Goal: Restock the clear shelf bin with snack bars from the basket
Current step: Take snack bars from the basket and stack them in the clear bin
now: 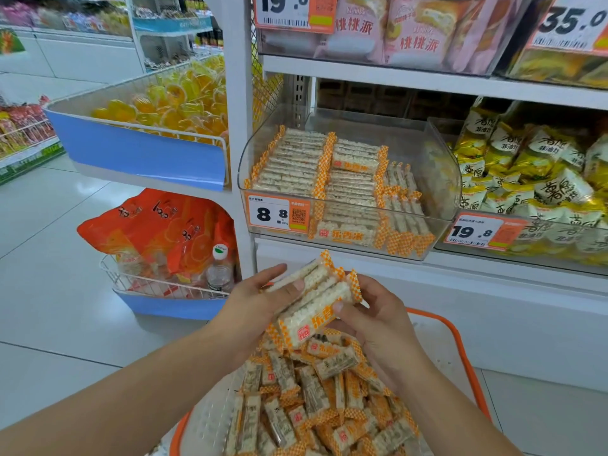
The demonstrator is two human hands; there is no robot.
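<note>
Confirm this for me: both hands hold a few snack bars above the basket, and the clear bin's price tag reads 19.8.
Not quite. In the head view the clear bin carries a price tag reading 8.8; the 19.8 tag belongs to the neighbouring bin of yellow packets. The rest holds: the left hand and right hand hold a few snack bars above the basket.
</note>
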